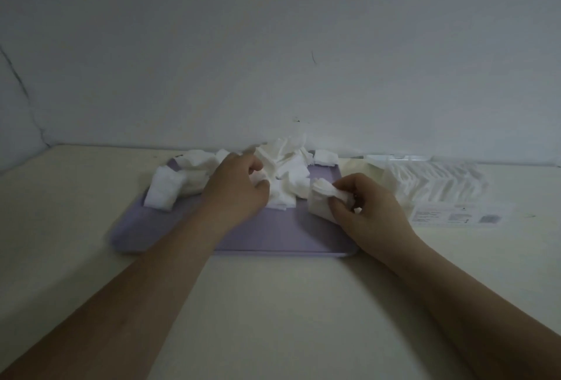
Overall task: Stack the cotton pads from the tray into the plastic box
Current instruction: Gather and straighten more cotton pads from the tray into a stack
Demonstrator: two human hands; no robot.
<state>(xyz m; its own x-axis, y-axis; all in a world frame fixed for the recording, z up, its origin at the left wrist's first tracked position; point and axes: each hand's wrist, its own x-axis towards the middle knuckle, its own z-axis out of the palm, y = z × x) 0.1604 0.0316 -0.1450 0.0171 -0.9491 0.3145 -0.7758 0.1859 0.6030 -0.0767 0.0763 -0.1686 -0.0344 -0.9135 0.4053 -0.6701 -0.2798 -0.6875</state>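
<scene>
Pinching a small stack of cotton pads [322, 197], the right hand [364, 209] is held over the right end of the lilac tray [273, 237]. The left hand [239, 188] is curled into the loose pad heap [285, 167] mid-tray. A clear plastic box [431, 185] of pads is seen right of the tray.

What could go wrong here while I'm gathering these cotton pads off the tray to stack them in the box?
1. The right hand pinches a small stack of pads by one end, so loose ones may fan out or drop on the way to the plastic box.
2. The left hand digs into a jumbled pile; it may pull up crumpled pads.
3. A clump overhangs the tray edge and could slide onto the table.
</scene>
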